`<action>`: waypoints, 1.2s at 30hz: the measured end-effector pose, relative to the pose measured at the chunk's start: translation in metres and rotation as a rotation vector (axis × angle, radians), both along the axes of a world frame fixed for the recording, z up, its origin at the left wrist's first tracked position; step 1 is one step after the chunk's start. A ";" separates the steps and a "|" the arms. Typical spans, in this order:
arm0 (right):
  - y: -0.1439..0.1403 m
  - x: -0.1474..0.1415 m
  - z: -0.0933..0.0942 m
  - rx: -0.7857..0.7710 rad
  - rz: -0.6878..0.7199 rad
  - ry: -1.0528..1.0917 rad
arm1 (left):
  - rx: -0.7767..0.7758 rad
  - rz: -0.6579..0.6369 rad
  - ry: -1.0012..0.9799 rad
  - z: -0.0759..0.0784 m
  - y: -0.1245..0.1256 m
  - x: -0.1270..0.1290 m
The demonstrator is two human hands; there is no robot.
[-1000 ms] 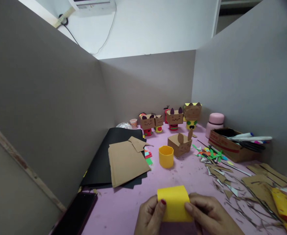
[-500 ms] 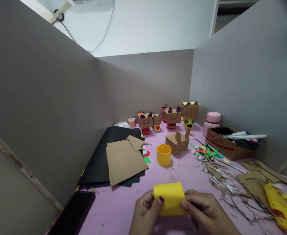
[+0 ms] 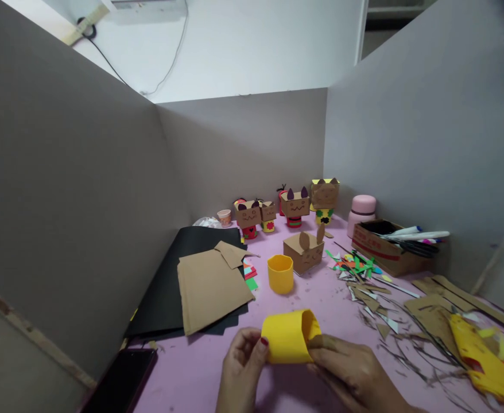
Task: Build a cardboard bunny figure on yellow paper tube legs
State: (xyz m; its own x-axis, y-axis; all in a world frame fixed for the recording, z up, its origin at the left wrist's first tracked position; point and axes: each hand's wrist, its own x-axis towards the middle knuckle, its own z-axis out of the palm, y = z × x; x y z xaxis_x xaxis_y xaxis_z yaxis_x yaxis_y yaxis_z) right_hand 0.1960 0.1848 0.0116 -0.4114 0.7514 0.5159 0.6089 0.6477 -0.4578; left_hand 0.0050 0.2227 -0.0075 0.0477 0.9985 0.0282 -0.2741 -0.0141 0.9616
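A bright yellow, short, wide tube of smooth, stiff paper or card (image 3: 283,338) lies on its side in the air above the near part of the pink worktop (image 3: 196,376), roughly midway between its left and right edges. Its outer face is plain and evenly curved; the right end gapes, showing a darker yellow, shaded inside and a thin rim.

The left hand (image 3: 241,364) is clamped on the tube's left end, its red-nailed thumb pressed on the front. The right hand (image 3: 355,367) grips the rim of the open end; whether any fingertips reach inside, I cannot tell.

Farther toward the worktop's far edge, an orange-yellow paper ring with an angular rim (image 3: 280,282) stands upright, just beside a brown cardboard box with two ears and a drawn face (image 3: 301,253). Toward the left edge, brown cardboard sheets (image 3: 213,292) lie on large black sheets (image 3: 157,301). Toward the right edge lie mixed paper scraps (image 3: 359,265) and a yellow cut-up piece (image 3: 478,364).
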 end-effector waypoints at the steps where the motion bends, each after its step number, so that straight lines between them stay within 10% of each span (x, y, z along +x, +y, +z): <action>1: 0.000 0.001 0.001 0.003 0.002 -0.040 | 0.105 0.139 0.130 0.002 -0.002 -0.001; 4: 0.000 0.003 0.008 -0.018 0.027 -0.096 | 0.641 0.323 0.520 0.007 -0.010 -0.004; 9: -0.006 0.001 0.027 -0.029 0.136 -0.144 | 1.217 0.170 0.925 0.016 -0.016 -0.006; 23: -0.033 0.002 0.069 -0.551 0.382 0.220 | 0.755 -0.531 0.818 0.060 -0.036 -0.013; 36: -0.067 0.028 0.073 -0.577 0.364 0.347 | 0.683 -0.575 0.804 0.066 -0.068 0.000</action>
